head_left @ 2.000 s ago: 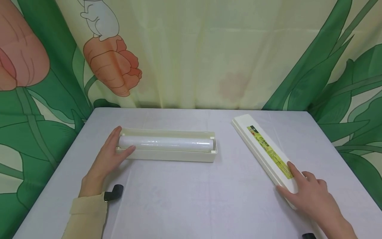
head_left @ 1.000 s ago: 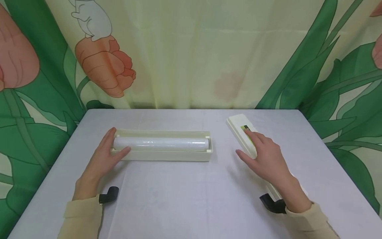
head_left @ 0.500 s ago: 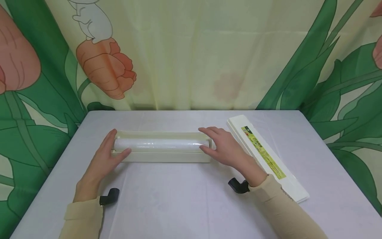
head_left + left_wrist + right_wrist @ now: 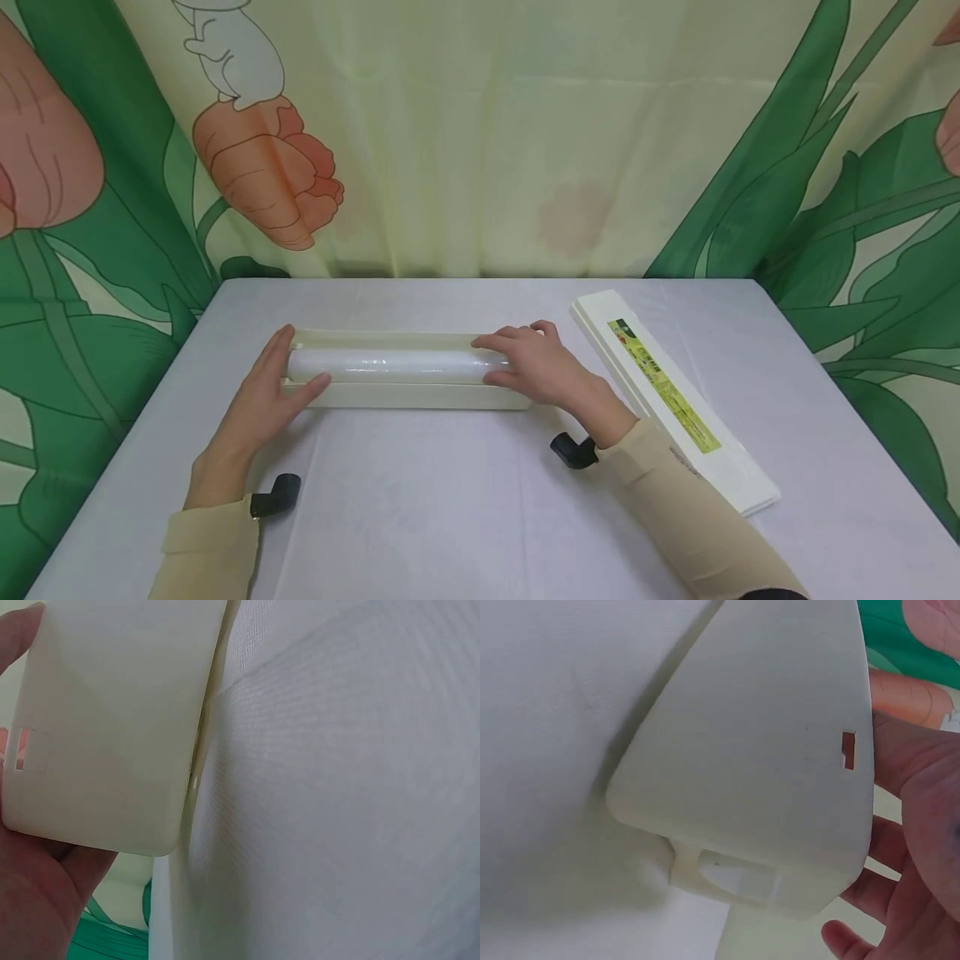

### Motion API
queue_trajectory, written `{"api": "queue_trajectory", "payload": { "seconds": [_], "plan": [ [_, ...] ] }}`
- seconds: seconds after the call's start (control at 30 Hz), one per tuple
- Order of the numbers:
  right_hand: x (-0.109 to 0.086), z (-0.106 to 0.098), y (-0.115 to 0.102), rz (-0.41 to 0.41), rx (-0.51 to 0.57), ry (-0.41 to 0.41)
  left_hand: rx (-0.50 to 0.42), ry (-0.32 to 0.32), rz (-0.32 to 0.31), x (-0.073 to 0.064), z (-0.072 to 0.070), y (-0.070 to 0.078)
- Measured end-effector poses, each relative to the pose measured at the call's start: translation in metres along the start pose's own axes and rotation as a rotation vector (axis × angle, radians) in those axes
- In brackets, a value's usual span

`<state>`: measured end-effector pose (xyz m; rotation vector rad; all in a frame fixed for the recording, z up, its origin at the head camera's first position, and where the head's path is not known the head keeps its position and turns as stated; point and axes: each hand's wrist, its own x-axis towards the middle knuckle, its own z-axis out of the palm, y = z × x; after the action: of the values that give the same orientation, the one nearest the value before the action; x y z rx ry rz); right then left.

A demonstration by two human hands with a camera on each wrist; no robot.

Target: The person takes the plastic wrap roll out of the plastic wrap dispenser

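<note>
A long off-white cling film dispenser box point(image 4: 412, 397) lies open-topped on the table, with a shiny white roll of cling film point(image 4: 397, 365) inside. My left hand point(image 4: 255, 408) holds the box's left end, thumb over the front rim and fingers round the far side. At the other end, my right hand point(image 4: 546, 367) reaches over the box, thumb and index finger on either side of the roll's right end. The roll still sits in the box. In the right wrist view the box's front wall point(image 4: 757, 750) hides part of the fingers.
The white lid point(image 4: 675, 408) with a yellow-green label lies slanted at the right, partly behind my right sleeve point(image 4: 697, 517). A white cloth covers the table point(image 4: 420, 500). Behind its far edge hangs a printed curtain point(image 4: 480, 150).
My right hand has left the lid and moved left to the roll's right end, its thumb and finger closing in on it. My left hand has stayed on the box.
</note>
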<state>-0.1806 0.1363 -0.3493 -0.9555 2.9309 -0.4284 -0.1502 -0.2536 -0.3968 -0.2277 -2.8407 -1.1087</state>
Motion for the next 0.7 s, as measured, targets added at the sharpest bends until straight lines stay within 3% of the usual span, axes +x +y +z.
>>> {"api": "queue_trajectory", "payload": {
  "seconds": [0.27, 0.7],
  "plan": [
    [0.012, -0.004, -0.009, -0.069, -0.066, -0.054, 0.002, -0.002, -0.003, -0.001, -0.001, 0.0],
    [0.017, -0.004, -0.013, -0.04, -0.121, -0.098, 0.0, 0.0, 0.003, 0.0, 0.0, -0.001]
  ]
}}
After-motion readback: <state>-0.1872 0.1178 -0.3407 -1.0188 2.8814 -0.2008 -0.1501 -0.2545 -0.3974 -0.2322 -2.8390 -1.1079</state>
